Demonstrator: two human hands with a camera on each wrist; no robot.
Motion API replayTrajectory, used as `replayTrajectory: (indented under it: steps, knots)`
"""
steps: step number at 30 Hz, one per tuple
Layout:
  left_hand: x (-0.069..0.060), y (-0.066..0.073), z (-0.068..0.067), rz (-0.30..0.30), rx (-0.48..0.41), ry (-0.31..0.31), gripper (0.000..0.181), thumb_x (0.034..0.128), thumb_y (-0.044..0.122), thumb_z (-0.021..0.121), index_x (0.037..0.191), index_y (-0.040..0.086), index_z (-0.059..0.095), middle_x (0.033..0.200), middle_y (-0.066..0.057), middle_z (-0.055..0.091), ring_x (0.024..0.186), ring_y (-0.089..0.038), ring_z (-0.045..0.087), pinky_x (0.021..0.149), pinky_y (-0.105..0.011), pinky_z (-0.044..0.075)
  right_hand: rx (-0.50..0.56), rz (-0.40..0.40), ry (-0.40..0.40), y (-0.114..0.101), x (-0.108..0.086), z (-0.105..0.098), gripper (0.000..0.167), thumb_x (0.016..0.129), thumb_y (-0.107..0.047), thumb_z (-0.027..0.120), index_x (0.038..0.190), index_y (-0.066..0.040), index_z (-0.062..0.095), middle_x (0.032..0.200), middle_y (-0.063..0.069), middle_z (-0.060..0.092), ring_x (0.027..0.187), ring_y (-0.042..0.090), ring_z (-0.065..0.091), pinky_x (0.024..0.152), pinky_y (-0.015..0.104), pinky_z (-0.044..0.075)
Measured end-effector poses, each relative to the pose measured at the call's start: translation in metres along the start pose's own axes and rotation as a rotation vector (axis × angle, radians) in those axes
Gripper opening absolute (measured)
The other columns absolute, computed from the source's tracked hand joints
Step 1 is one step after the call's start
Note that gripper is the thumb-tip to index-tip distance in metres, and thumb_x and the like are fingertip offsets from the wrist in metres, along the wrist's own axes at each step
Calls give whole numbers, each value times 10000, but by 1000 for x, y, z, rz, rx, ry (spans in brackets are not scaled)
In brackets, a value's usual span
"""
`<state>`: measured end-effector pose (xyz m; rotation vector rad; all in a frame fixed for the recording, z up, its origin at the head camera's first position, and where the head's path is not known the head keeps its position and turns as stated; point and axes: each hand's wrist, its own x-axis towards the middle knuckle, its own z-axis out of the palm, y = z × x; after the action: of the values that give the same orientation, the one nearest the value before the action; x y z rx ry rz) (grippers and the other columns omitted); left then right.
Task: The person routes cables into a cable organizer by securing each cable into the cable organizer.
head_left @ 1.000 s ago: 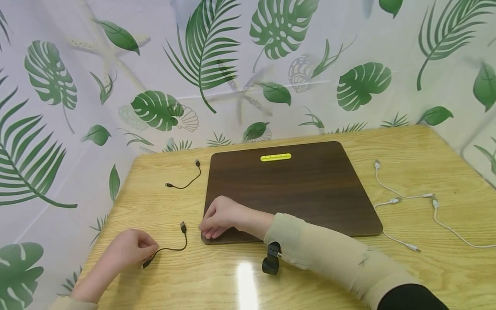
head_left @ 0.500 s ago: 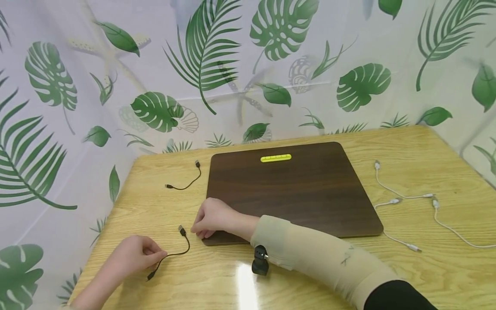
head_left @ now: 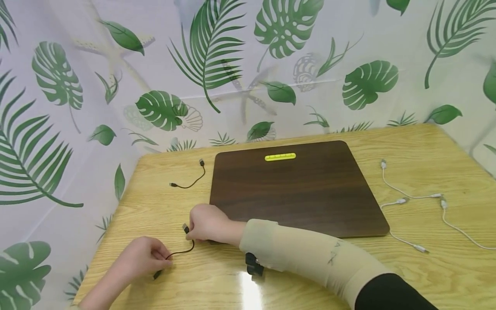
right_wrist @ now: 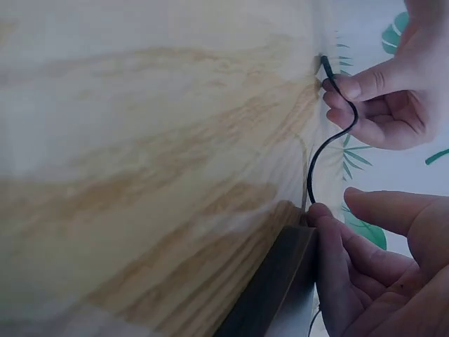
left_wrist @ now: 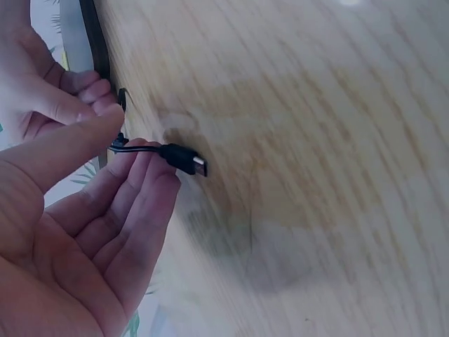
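A short black USB cable (head_left: 186, 251) lies at the front left of the table. My left hand (head_left: 143, 259) pinches it near its small plug (left_wrist: 181, 159), which sticks out past the fingertips in the left wrist view. My right hand (head_left: 208, 221) is at the cable's other end, beside the larger USB plug (head_left: 186, 228). In the right wrist view its fingertip touches or nearly touches the black cord (right_wrist: 313, 168), while the thumb stands apart from the fingers. The larger plug is partly covered by the right hand in the head view.
A dark brown board (head_left: 294, 189) with a yellow strip-shaped holder (head_left: 280, 157) lies mid-table. Another black cable (head_left: 195, 181) lies at the back left. Several white cables (head_left: 407, 194) are on the right. A leaf-patterned cloth (head_left: 240, 64) hangs behind the wooden table (head_left: 155, 206).
My right hand has moved left off the board's corner to the cable's larger plug. My left hand has shifted slightly right and taken hold of the cable near its small plug.
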<state>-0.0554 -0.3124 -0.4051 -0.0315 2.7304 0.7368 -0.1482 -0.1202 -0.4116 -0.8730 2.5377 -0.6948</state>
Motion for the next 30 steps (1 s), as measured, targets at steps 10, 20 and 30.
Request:
replayTrajectory:
  steps: [10,20,30]
  knots:
    - [-2,1,3,57,1,-12,137,835,97,894,774,114,773,715,60,720,668,-90,589,605,-207,461,-126,11,46,-5,9,9,563,882,-241,858,497,-198,449,477,-95,390,486,89,408,470,207,347]
    - [-5,2,4,62,-8,-14,135,830,99,899,767,110,779,718,50,740,666,-86,605,600,-203,471,-177,20,62,-6,9,13,546,868,-219,852,529,-193,425,551,-78,373,518,96,372,454,221,318]
    - [-7,1,3,60,-90,-72,104,868,102,870,802,64,798,686,-6,761,611,-88,673,568,-215,516,117,-18,32,8,8,4,378,873,-52,782,525,-147,668,470,-99,549,444,33,457,551,155,402]
